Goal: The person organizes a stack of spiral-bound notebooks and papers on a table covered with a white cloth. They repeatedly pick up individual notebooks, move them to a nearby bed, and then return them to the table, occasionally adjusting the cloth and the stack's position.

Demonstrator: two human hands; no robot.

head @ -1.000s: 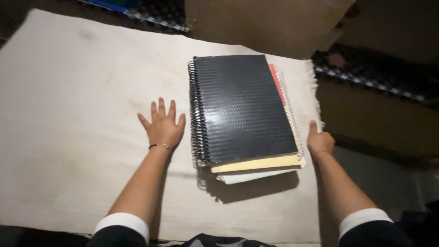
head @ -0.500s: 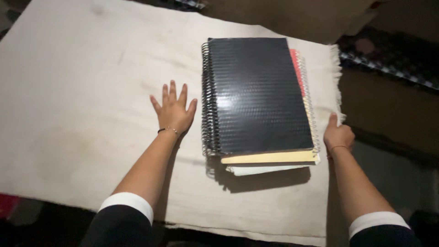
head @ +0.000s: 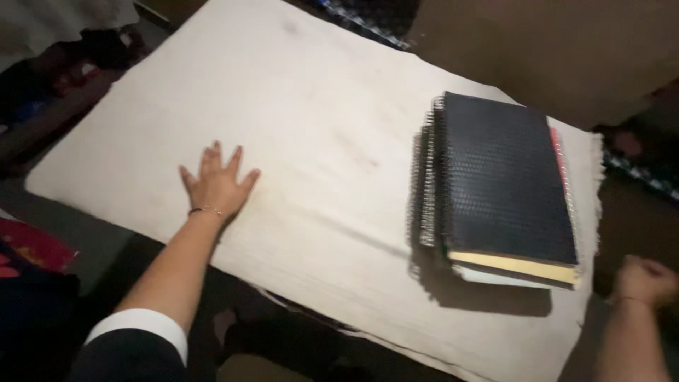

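Note:
A stack of spiral notebooks (head: 503, 185), with a black textured cover on top and red and cream edges below, lies on the right part of a cream cloth (head: 318, 141). My left hand (head: 216, 184) rests flat on the cloth, fingers spread, well to the left of the stack. My right hand (head: 643, 281) is off the cloth's right edge, curled into a loose fist and blurred, holding nothing that I can see. A thin bracelet sits on each wrist.
A large brown cardboard box (head: 552, 49) stands behind the stack. Dark checked fabric (head: 640, 170) shows at the right. Red and dark items (head: 28, 247) lie at the left, below the cloth's edge. The room is dim.
The view has swung left, so the stack now sits at the right. My left hand has moved away from the notebooks. My right hand has left the cloth's edge and curled shut.

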